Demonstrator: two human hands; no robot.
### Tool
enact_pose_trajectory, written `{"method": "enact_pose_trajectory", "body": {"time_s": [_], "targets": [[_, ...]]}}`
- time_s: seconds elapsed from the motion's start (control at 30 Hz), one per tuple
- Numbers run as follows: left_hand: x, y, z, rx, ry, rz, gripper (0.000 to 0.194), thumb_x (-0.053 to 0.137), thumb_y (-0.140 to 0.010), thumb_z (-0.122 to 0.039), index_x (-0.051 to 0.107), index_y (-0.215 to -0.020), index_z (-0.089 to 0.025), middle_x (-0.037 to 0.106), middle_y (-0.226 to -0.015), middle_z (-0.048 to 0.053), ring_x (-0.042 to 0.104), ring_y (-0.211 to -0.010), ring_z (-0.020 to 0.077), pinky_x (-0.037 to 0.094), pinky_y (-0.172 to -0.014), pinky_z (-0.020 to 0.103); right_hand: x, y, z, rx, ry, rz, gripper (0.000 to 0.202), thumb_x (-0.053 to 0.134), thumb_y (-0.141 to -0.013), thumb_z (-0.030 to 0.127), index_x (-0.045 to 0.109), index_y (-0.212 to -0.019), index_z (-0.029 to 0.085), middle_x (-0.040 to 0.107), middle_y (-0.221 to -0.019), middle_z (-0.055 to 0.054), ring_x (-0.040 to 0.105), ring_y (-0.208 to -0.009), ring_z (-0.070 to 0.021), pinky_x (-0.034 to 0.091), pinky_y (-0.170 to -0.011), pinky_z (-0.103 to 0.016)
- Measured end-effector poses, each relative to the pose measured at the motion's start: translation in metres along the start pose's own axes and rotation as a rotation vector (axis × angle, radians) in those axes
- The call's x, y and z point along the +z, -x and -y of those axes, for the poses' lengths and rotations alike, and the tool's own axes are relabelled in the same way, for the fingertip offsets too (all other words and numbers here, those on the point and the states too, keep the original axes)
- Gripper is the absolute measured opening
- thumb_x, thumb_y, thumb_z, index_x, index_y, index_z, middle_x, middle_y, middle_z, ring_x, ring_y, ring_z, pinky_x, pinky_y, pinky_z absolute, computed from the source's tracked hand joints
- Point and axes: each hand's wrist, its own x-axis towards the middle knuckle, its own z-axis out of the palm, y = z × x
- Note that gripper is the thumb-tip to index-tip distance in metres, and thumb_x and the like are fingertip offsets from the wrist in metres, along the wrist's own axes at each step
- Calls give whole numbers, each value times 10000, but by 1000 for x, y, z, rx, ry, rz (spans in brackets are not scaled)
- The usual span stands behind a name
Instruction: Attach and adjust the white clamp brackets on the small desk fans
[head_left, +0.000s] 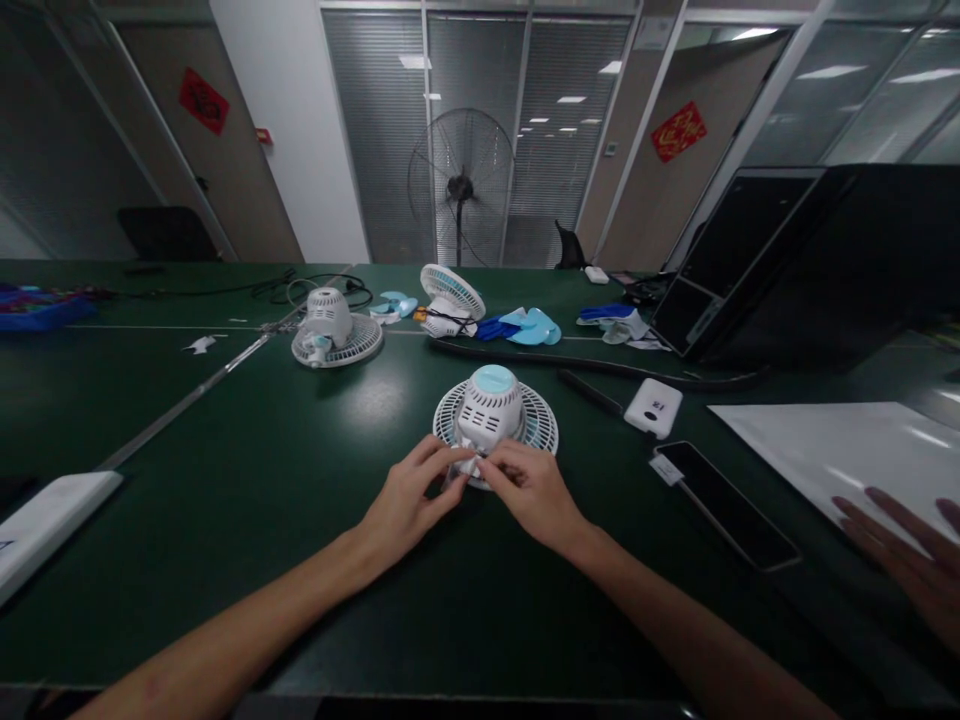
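Observation:
A small white fan head (491, 405) with a light blue cap lies grille-down on the dark green table (360, 590), in front of me. Both hands meet at its near side, over a small white part (469, 462) at the base of the housing. My left hand (412, 495) pinches this part between thumb and fingers from the left. From the right, my right hand (529, 490) has its thumb and fingertips pressed together at the same part. The fingers partly cover it, so its exact shape is unclear.
Another fan head (328, 325) lies at the back left, with a third fan (450, 300) behind mine. Blue blades (531, 327), a black tube (600, 364), a white device (654, 407) and a phone (727, 505) are rightward. Another person's hand (911, 550) rests at the right edge.

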Motion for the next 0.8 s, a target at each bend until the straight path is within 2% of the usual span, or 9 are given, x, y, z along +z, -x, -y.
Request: {"method": "enact_pose_trajectory", "body": {"time_s": [0.07, 0.17, 0.27, 0.43, 0.53, 0.6, 0.7, 0.73, 0.8], "targets": [[0, 0, 0, -7, -1, 0, 309, 549, -1035, -237, 611, -1336, -271, 554, -1118, 54, 605, -896, 155, 577, -659, 234, 0, 1, 3, 37, -29, 2, 276, 549, -1053, 279, 674, -826, 186, 658, -776, 0, 604, -674, -124, 473, -609, -254], [0, -1, 1, 0, -9, -6, 308, 558, -1030, -246, 618, -1332, -262, 558, -1111, 57, 606, -886, 157, 579, -646, 233, -7, 4, -1, -35, 112, 25, 150, 612, -1016, 296, 701, -1071, 189, 709, -993, -46, 635, -736, -139, 500, -621, -264], [0, -1, 1, 11, -12, -15, 305, 559, -1032, -246, 617, -1331, -256, 561, -1108, 59, 605, -880, 156, 592, -679, 256, -15, 8, -8, -161, 257, 77, 318, 619, -1012, 306, 625, -1316, 211, 697, -1202, -88, 681, -863, -175, 551, -671, -288], [2, -1, 0, 14, -18, -18, 291, 555, -1034, -234, 627, -1316, -242, 563, -1107, 62, 605, -878, 152, 596, -696, 263, -16, 6, -12, -222, 288, 78, 239, 527, -1062, 292, 675, -1223, 196, 724, -1128, -91, 690, -919, -194, 561, -739, -315], [2, -1, 0, 14, -28, -20, 291, 565, -1028, -235, 628, -1312, -242, 564, -1102, 57, 608, -866, 147, 587, -679, 250, -9, 3, -7, -116, 139, 54, 225, 539, -1054, 317, 714, -1026, 177, 728, -980, -69, 678, -827, -174, 531, -709, -296], [2, -1, 1, 23, -38, -10, 299, 565, -1027, -228, 624, -1319, -249, 566, -1103, 54, 612, -877, 148, 586, -695, 253, -2, 2, -3, 58, -38, 60, 295, 537, -1053, 359, 704, -895, 175, 696, -767, -22, 649, -669, -143, 501, -626, -262], [2, -1, 3, 26, -46, -9, 314, 555, -1030, -216, 614, -1334, -264, 565, -1106, 53, 612, -903, 152, 574, -679, 237, 3, 3, 2, 342, -284, 146, 434, 482, -1068, 453, 665, -789, 176, 539, -486, 55, 532, -422, -100, 422, -470, -217], [2, 0, 3, 21, -46, -8, 317, 553, -1030, -217, 611, -1337, -268, 563, -1107, 52, 611, -902, 152, 567, -656, 226, 3, 3, 2, 371, -302, 159, 449, 467, -1071, 468, 666, -794, 176, 538, -481, 56, 522, -402, -96, 413, -449, -212], [2, 0, 3, 9, -44, -5, 318, 555, -1030, -226, 609, -1340, -270, 559, -1108, 52, 607, -887, 149, 560, -626, 213, -1, 5, 2, 281, -200, 117, 373, 504, -1058, 452, 699, -901, 176, 665, -651, 7, 598, -496, -109, 462, -488, -222]]}}
